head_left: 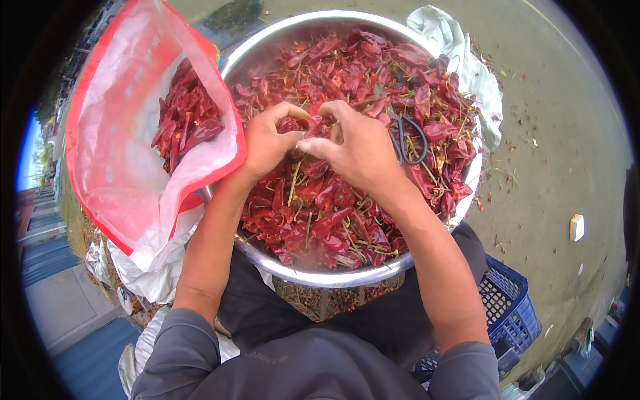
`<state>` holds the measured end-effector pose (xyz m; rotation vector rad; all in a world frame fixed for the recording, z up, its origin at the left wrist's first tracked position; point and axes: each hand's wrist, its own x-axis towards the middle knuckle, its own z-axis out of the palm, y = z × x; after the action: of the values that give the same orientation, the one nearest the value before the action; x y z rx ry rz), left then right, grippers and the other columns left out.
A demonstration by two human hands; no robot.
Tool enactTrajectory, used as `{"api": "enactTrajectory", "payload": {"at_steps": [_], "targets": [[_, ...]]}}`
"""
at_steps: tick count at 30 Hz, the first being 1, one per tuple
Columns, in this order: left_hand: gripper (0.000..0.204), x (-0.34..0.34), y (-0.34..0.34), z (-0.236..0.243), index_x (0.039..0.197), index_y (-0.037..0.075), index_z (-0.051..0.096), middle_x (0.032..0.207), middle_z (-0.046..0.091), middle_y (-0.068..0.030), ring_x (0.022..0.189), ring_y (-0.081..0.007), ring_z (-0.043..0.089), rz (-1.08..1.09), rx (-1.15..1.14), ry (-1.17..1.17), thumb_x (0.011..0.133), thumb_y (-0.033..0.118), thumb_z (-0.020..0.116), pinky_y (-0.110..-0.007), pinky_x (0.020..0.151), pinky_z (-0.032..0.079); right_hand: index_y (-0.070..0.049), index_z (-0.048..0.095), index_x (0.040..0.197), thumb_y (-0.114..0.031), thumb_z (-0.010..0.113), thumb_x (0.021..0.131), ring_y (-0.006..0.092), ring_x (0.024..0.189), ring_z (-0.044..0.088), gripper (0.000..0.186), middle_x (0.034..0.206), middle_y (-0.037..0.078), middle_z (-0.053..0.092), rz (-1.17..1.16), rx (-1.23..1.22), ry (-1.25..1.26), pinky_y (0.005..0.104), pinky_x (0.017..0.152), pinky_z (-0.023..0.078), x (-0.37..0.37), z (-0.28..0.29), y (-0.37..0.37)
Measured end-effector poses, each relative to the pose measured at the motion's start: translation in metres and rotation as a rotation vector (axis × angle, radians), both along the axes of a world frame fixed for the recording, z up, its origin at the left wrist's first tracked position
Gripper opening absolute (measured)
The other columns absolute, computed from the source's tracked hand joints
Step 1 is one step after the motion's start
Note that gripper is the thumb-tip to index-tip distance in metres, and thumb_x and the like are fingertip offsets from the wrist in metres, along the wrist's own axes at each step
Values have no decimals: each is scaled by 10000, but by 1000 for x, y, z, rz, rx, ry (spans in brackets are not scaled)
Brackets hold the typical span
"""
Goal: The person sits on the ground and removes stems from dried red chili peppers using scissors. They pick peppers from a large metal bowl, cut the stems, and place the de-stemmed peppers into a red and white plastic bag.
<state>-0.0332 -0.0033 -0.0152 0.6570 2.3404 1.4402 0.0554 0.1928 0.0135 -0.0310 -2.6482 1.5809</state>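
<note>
In metal basin, wrinkled chillies

Basin centre, peppers inside | scissors on peppers, right half | sack left of basin, more peppers inside | crate right, nearer wearer

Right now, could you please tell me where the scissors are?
In the head view, the scissors lie on the peppers in the bowl, just right of the right hand.
</note>
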Motion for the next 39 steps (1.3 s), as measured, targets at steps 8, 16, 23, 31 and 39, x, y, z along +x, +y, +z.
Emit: {"api": "enactTrajectory", "payload": {"at_steps": [8,16,23,31,39], "targets": [[337,17,3,25,1198,2,665,977,671,-66,728,-96,603,18,355,-493,874,60,734,-228,588,461,-38,689,1028,-228,660,963,346,726,688,203,848,196,706,-211,-30,56,438,647,530,-3,-7,0],[397,32,19,15,1273,45,640,922,646,-2,651,-44,516,83,307,-389,891,75,743,-204,532,394,20,665,1010,-250,674,953,151,710,626,276,777,80,689,-360,-525,-254,337,676,502,-11,-30,-10],[234,24,13,3,1193,55,634,875,644,2,638,-46,529,174,494,-398,981,144,678,-200,541,416,39,631,950,-316,671,952,257,712,672,357,744,166,670,-64,-316,-137,400,680,518,3,-18,-21],[238,28,10,14,1135,25,640,867,634,-10,646,-65,573,0,414,-605,978,196,696,-216,558,473,-22,579,836,-318,694,940,386,685,671,334,705,193,645,9,61,224,476,599,501,1,-9,1],[171,35,13,16,1064,39,647,1022,631,21,978,-75,558,-218,307,-450,960,170,678,-264,927,452,-77,553,818,-257,617,973,308,621,676,246,667,116,634,70,506,433,427,525,531,6,-6,10]]}}
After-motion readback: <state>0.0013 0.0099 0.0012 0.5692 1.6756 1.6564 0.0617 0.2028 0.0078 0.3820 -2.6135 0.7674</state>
